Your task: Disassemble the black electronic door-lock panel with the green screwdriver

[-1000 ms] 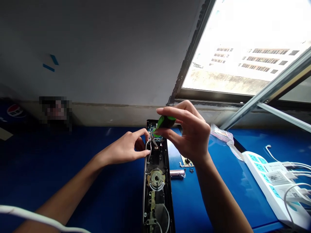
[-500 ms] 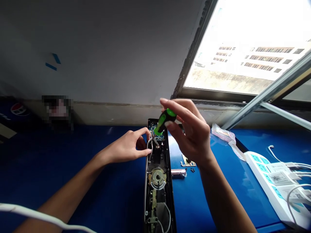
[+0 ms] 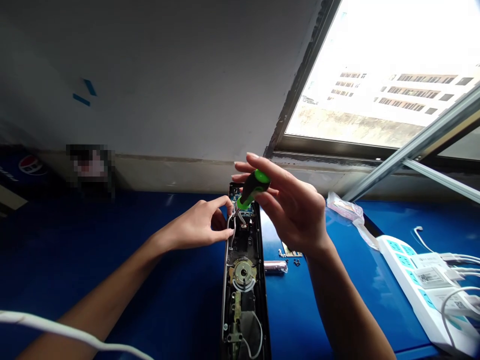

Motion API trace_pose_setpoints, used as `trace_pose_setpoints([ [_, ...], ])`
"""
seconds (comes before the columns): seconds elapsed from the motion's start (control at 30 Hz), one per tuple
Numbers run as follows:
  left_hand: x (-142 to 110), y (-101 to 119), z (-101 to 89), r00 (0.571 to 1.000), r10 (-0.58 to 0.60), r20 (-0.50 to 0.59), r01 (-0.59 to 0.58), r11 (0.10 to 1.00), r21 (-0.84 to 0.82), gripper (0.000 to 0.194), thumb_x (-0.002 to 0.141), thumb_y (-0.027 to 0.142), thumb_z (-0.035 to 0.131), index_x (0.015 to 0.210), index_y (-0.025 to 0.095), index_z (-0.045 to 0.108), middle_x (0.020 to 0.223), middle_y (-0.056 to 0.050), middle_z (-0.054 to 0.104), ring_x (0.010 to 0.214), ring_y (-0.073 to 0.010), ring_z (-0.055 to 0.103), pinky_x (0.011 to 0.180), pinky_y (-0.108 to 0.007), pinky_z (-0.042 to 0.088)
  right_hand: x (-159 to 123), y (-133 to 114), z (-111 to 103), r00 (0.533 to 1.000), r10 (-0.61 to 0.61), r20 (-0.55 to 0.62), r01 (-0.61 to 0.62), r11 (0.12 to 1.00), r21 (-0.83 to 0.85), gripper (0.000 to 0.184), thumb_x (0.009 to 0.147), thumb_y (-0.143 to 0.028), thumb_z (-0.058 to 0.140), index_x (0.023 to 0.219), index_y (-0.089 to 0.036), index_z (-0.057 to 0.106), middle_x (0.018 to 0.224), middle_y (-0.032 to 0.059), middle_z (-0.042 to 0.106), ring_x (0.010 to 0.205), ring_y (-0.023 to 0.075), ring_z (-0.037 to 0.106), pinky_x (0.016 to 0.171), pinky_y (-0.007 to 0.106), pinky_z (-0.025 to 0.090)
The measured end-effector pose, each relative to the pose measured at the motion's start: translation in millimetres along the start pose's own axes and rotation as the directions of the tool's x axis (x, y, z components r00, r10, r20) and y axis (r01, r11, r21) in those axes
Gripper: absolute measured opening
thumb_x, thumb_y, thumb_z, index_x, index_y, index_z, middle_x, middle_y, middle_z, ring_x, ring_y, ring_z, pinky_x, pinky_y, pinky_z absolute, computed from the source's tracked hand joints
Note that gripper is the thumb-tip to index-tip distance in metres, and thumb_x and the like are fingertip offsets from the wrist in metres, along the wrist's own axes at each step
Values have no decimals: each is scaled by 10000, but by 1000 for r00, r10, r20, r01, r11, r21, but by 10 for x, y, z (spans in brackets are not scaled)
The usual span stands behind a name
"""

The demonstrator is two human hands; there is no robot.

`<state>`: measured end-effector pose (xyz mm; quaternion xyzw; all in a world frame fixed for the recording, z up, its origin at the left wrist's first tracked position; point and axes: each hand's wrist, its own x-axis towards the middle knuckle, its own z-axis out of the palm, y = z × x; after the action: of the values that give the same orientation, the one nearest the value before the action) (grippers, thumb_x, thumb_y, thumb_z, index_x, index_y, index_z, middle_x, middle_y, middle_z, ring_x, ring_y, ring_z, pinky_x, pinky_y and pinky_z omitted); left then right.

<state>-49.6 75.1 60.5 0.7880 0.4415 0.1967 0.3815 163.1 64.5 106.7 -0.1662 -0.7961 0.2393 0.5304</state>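
Observation:
An opened long black device housing (image 3: 264, 300) lies lengthwise before me, showing a blue circuit board (image 3: 248, 212) at its far end and a round metal part (image 3: 243, 273) midway. My right hand (image 3: 294, 210) grips a green-and-black screwdriver (image 3: 250, 191), tilted so its shaft points down into the far part of the housing; where the tip sits is hard to make out. Curled at the housing's left rim, my left hand (image 3: 202, 225) has thumb and forefinger against a white wire (image 3: 234, 230) there. Its other fingers are partly hidden.
Right of the housing lie a pink wrapped cylinder (image 3: 275, 267), small screws (image 3: 297, 262) and a small board (image 3: 292, 251). A white power strip (image 3: 408, 280) with plugged cables stands further right, near a plastic packet (image 3: 345, 207). A white cable (image 3: 75, 334) crosses the lower left.
The screwdriver handle has turned and tipped slightly left in my right hand, whose rear fingers are now more extended. My left hand stays in place. The view has shifted slightly.

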Motion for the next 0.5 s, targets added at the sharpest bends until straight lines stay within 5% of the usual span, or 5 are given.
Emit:
trace_pose_setpoints([
  [0.2,-2,7,-5,1000,-7,-6,7,1000,16,307,855,328,700,1119,249,566,760,46,747,715,-195,718,693,-285,531,5,75,-9,982,-77,-174,41,978,-204,427,794,-197,863,1189,-319,757,1000,23,669,857,184,673,748,383,645],
  [0.37,5,-20,10,1000,-14,-1,14,1000,-13,346,856,332,700,1165,248,566,796,29,753,746,-209,729,726,-313,554,3,33,-18,999,38,29,-35,996,-80,550,942,-134,663,1451,-321,569,1341,59,682,1148,231,692,928,424,643],
  [0.5,31,-92,54,999,-36,-12,34,992,-125,419,842,334,716,1219,246,557,981,-30,763,881,-238,748,755,-336,583,-8,-30,-7,994,83,74,-79,995,-54,560,948,-116,621,1467,-314,543,1358,49,692,1164,239,713,958,432,649],
])
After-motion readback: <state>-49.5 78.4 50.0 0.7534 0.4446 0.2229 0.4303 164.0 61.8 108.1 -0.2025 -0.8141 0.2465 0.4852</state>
